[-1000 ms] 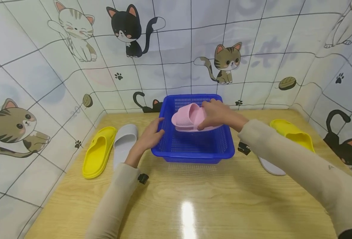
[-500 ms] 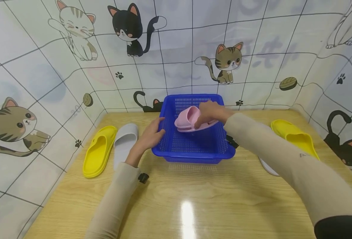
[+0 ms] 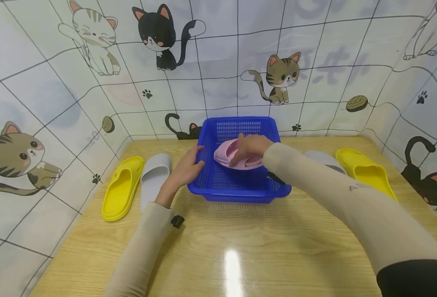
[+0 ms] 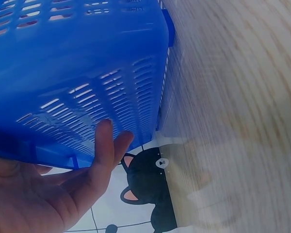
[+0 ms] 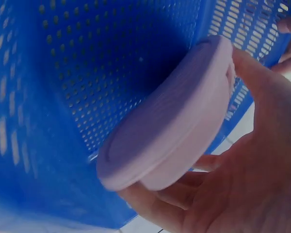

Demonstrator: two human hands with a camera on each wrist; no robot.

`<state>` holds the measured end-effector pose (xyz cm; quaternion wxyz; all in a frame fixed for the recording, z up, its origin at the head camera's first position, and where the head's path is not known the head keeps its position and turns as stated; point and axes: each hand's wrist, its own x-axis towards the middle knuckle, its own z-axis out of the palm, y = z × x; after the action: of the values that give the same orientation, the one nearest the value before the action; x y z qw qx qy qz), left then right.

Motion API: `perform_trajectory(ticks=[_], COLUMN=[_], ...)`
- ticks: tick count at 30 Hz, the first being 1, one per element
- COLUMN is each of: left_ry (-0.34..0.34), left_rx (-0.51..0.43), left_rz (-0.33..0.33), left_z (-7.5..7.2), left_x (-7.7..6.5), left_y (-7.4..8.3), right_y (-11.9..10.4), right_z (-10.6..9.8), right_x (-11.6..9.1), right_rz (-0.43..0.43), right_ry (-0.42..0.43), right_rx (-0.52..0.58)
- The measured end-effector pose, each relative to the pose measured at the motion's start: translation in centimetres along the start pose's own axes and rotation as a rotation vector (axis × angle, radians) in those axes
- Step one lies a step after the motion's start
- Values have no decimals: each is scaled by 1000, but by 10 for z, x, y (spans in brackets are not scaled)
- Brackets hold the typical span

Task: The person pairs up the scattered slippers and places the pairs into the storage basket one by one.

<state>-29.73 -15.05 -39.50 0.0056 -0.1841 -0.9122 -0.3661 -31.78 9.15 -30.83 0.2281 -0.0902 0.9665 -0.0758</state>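
Head: from above, facing forward and down; whole basket (image 3: 239,192) in frame.
Left wrist: close outside, along basket's side toward wall (image 3: 220,62).
Right wrist: close, into basket's interior.
Shared: basket, all three.

blue basket (image 3: 240,192) front: open table (image 3: 211,237), free approach | inside basket, near part: room from above | inside, middle: pink footwear (image 3: 223,153), right hand (image 3: 251,148) block | basket left: left hand (image 3: 186,169) obstructs | basket back: wall (image 3: 222,95) bars passage
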Motion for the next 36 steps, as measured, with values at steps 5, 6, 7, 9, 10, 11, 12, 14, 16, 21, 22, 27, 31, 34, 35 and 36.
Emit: perform_trajectory(ticks=[5, 6, 7, 9, 10, 11, 12, 14, 16, 21, 22, 27, 31, 34, 35, 36], left_ry=[5, 6, 4, -1, -4, -6, -6, -1, 6, 11, 9, 8, 24, 21, 16, 12], left_rx=[5, 10, 13, 20, 23, 25, 24, 17, 19, 14, 10, 11, 17, 22, 24, 23], left_rz=[-2, -2, -1, 1, 3, 8, 11, 16, 15, 14, 18, 18, 21, 21, 20, 18], left_z=[0, 0, 0, 1, 1, 1, 1, 0, 0, -2, -3, -4, -5, -5, -5, -4], left_x=[-2, -2, -3, -3, -3, -3, -3, -2, -2, -2, -2, -1, 0, -1, -2, -2], left_y=[2, 2, 3, 4, 4, 4, 4, 4, 3, 1, 2, 3, 5, 6, 5, 5], right_y=[-11, -12, -13, -15, -15, -16, -17, -20, -23, -26, -26, -30, -37, -40, -40, -41], right_z=[8, 10, 12, 16, 17, 19, 20, 22, 25, 32, 33, 34, 30, 30, 31, 31], right_x=[3, 4, 5, 7, 8, 10, 11, 15, 19, 28, 30, 32, 32, 32, 33, 33], right_rz=[-15, -16, -16, -6, 4, 14, 27, 54, 82, 75, 61, 59, 56, 53, 50, 49], right_ry=[7, 1, -4, -20, -28, -31, -35, -46, -60, -53, -47, -45, -42, -69, -82, -105], right_rx=[50, 68, 81, 106, 114, 114, 115, 134, 184, 245, 227, 227, 236, 238, 264, 329])
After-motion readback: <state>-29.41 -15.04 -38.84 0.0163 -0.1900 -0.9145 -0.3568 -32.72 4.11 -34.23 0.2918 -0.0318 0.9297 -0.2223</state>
